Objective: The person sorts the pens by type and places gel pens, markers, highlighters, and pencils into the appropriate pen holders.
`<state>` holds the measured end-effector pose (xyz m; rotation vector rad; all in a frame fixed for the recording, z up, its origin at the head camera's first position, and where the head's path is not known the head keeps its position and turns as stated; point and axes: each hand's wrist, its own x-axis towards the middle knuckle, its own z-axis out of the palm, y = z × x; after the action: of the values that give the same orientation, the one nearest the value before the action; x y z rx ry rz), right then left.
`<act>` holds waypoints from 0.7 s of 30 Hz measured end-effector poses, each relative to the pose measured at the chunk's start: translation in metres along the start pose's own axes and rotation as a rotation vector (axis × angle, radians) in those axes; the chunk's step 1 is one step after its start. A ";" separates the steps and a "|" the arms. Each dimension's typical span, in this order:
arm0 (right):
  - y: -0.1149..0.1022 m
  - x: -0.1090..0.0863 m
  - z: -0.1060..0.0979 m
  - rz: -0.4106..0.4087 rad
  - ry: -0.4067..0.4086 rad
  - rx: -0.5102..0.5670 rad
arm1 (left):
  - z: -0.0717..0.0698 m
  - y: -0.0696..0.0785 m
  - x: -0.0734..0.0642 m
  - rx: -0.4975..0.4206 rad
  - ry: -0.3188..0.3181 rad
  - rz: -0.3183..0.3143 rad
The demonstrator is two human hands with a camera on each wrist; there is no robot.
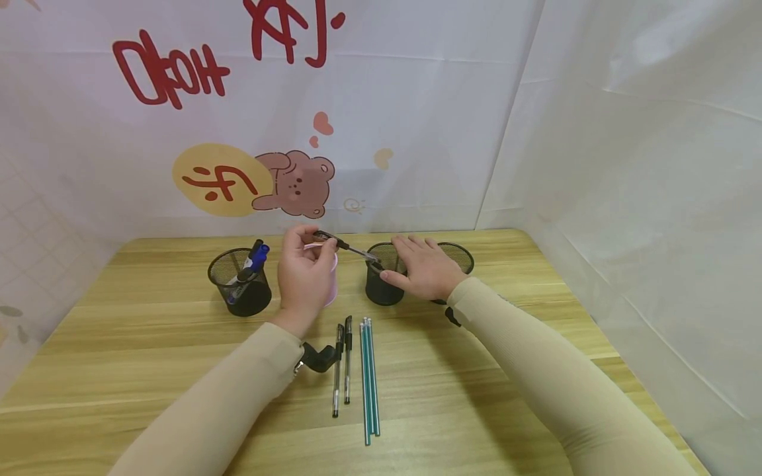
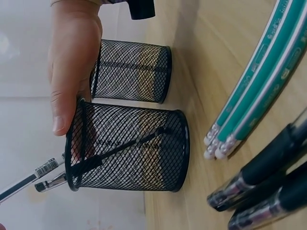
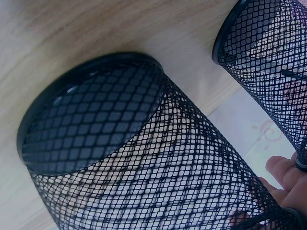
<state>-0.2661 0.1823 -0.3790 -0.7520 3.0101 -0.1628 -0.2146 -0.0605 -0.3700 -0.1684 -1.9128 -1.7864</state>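
My left hand (image 1: 306, 271) pinches a black-capped gel pen (image 1: 340, 243) between thumb and fingers, its clear end slanting down to the rim of a black mesh pen cup (image 1: 383, 291). Inside that cup leans another gel pen (image 2: 120, 146), its black cap end sticking out past the rim. My right hand (image 1: 428, 268) rests on the cup's right rim, fingers stretched toward the back and thumb along the front. Behind the right hand stands a second mesh cup (image 1: 458, 254), partly hidden. A pink cup (image 1: 331, 289) is mostly covered by my left hand.
At the left, a mesh cup (image 1: 250, 301) holds blue and black markers (image 1: 257, 258). In front of the cups, two gel pens (image 1: 348, 363) and several green pencils (image 1: 369, 383) lie side by side on the wooden table (image 1: 464, 410). A printed cloth (image 1: 405, 99) hangs behind.
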 end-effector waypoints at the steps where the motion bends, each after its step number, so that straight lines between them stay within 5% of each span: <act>1: 0.000 0.000 0.000 0.002 0.000 -0.001 | 0.001 0.000 -0.001 0.007 -0.004 -0.009; 21: 0.000 0.002 0.001 -0.007 0.020 -0.009 | 0.010 -0.010 -0.010 0.044 -0.059 -0.010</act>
<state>-0.2675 0.1814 -0.3796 -0.7657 3.0292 -0.1584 -0.2128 -0.0499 -0.3834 -0.1979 -1.9959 -1.7625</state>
